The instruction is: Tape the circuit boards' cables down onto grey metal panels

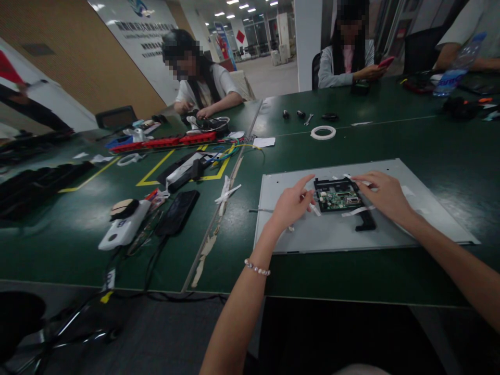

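Note:
A circuit board [339, 199] in a black plastic frame [326, 183] lies on a light grey flat panel [304, 237]. My left hand [292, 205] is at the frame's left side, its index finger stretched towards the upper left corner and the other fingers loosely curled. At the upper right corner, my right hand [385, 195] has its fingertips together beside a small white strip; whatever they grip is too small to make out. Strips of white tape [357, 211] cross the frame's lower edge. A black arm-like part [366, 221] extends below the frame.
Beyond the panel lie a tape roll [323, 133] and a small wrench [308, 120]. To the left are a black phone-like slab [177, 212], a white power bank-like device [125, 226] and cables. Two people [211, 88] [346, 67] sit across the green table [230, 260]; a water bottle [455, 73] stands far right.

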Tool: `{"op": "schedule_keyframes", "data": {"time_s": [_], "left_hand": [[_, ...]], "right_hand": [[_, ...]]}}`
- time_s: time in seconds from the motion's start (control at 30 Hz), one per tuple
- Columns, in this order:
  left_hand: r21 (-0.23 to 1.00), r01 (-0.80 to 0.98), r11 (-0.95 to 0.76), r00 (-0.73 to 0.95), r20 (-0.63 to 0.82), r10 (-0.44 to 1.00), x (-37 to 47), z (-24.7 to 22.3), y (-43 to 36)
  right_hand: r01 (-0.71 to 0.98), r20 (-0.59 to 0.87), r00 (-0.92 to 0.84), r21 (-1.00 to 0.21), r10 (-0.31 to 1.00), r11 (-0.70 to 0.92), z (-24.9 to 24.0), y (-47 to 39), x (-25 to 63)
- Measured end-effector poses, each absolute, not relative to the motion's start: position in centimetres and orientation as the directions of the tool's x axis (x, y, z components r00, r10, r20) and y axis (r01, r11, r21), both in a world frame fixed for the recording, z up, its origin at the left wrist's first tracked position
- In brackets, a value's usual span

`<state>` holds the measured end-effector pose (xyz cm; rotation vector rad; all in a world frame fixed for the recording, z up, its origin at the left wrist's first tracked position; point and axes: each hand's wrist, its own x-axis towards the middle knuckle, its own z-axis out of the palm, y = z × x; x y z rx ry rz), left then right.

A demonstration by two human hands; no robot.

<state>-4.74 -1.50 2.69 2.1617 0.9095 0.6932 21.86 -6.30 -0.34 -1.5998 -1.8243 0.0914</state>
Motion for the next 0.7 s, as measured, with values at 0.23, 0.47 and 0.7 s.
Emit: {"op": "schedule_keyframes", "data": {"time_s": [0.23, 0.47, 0.7], "left_hand": [[0.732, 0.430, -0.528, 0.613, 0.193, 0.766, -4.7, 2.6, -1.3], [0.694, 0.464, -0.550, 0.625, 0.183, 0.759, -4.7, 2.7, -1.4], [0.665, 0.486, -0.567, 0.636, 0.175, 0.751, -4.7, 2.8, -1.5]], "right_hand": [[0.816, 0.530, 0.091, -0.525, 0.843, 0.242, 0.2, -6.5, 21.0], [0.838, 0.478, -0.008, -0.476, 0.878, 0.266, -1.1, -5.8, 21.9], [0.835, 0.435, -0.002, -0.495, 0.900, 0.241, -1.2, -5.9, 22.3]]}}
